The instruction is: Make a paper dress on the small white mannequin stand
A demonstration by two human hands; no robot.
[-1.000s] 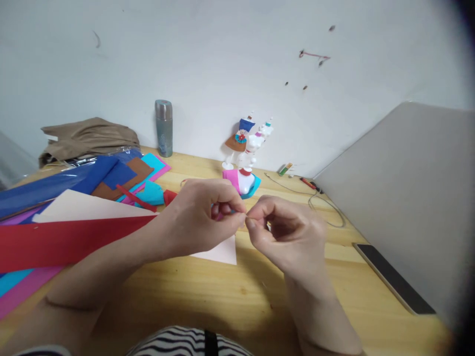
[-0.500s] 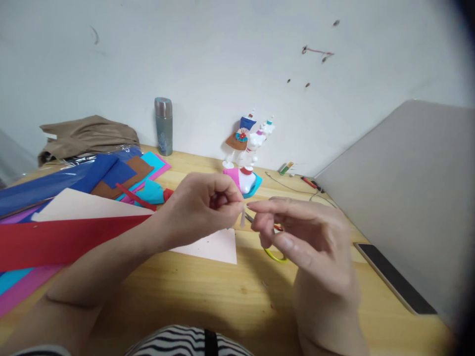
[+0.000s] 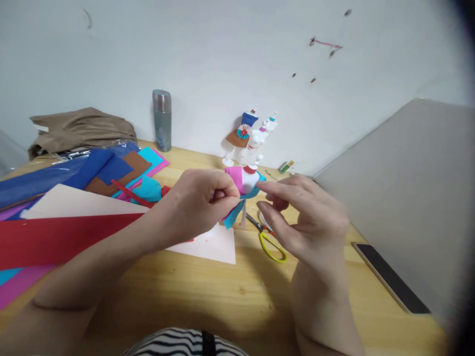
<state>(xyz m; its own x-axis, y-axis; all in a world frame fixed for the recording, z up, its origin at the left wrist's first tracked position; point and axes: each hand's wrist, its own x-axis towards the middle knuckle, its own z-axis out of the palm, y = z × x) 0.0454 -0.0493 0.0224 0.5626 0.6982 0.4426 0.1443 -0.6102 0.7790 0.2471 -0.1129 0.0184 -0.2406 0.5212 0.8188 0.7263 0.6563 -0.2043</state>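
My left hand (image 3: 202, 202) pinches thumb against forefinger, and a thin pale strip (image 3: 243, 213) hangs at its fingertips. To its right, my right hand (image 3: 309, 215) has its forefinger and thumb apart with nothing visible between them. Just behind the fingertips is a small white mannequin (image 3: 251, 182) with a red band, wrapped in pink cloth (image 3: 234, 179) and turquoise cloth (image 3: 233, 216); my left hand hides part of it. Below the gap between the hands lie yellow-handled scissors (image 3: 272, 247), their blades pointing away to the left.
Pale sheets, a red cloth (image 3: 67, 237) and several coloured pieces cover the left side. A flask (image 3: 162, 121) and brown fabric (image 3: 85, 131) stand at the back. Small dressed mannequins (image 3: 243, 131) lean near the wall. A phone (image 3: 391, 277) lies at right by a grey panel (image 3: 408, 188).
My right hand has moved up and away from the left fingertips, its thumb and forefinger spreading. More of the scissors and the turquoise cloth shows. My left hand keeps its pinch.
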